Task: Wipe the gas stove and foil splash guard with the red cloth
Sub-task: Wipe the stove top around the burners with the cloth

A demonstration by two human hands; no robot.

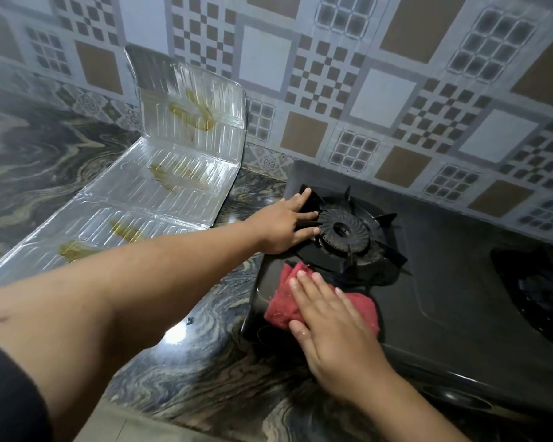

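The black glass-topped gas stove [444, 282] looks heavy and slick, so my left hand [284, 223] lies flat with straight fingers at its cast-iron burner [344, 229] to steady it. The ribbed silver foil splash guard [160, 186], stained yellow and half lying on the counter to the left, looks thin and easily dented. The soft red cloth [284, 304] sits on the stove's front left corner under my flat, open right hand [329, 320]; I press with the palm.

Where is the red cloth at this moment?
In the head view the red cloth lies flat on the front left corner of the gas stove, under the straight fingers of the right hand, just in front of the left burner.
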